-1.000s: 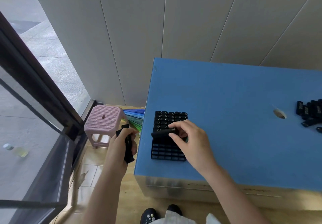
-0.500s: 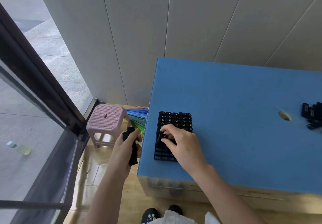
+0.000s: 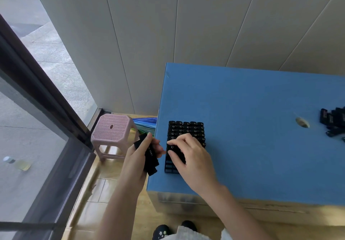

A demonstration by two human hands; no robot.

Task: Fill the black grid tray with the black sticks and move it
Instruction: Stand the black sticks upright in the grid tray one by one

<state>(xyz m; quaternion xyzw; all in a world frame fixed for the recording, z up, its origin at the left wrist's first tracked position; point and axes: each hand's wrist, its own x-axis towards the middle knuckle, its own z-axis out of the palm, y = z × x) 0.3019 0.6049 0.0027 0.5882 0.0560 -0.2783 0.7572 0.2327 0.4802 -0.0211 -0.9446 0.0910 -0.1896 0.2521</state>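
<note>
While lying flat on the blue worktop [image 3: 261, 99], close to its front left corner, black grid tray [image 3: 170, 167] only part filled: far rows packed with upright black sticks [image 3: 186, 128], small pale rings on the upturned ends; nearest rows bare cells, blue showing through.

Over the tray's middle rows, right hand [image 3: 190, 157], reaching in from the tray's near right; fingers [image 3: 180, 139] bent and narrow, forefinger tip and thumb pinching a single stick [image 3: 172, 147] standing in the tray's left column. How deep seated, cannot tell.

Just left of the tray, off the worktop's edge, left hand [image 3: 137, 157], fingers wrapped round a bundle of sticks [image 3: 150, 157], ends poking out above and below the fist. Along one stick of the bundle, a line of small pale lettering, too blurred to read.

Well right of the tray, loose sticks [image 3: 334, 122] heaped on the worktop, faint marks on some, likewise unreadable. Between heap and tray, nearer the heap, an oval hole [image 3: 302, 122] in the blue surface.

Left of the tray and lower, on the floor, pink plastic stool [image 3: 112, 127]; between stool and tray, something folded in blue and green stripes [image 3: 147, 125]. Far left of the tray, beyond the window glass, a small bottle [image 3: 17, 163] on the pavement.
</note>
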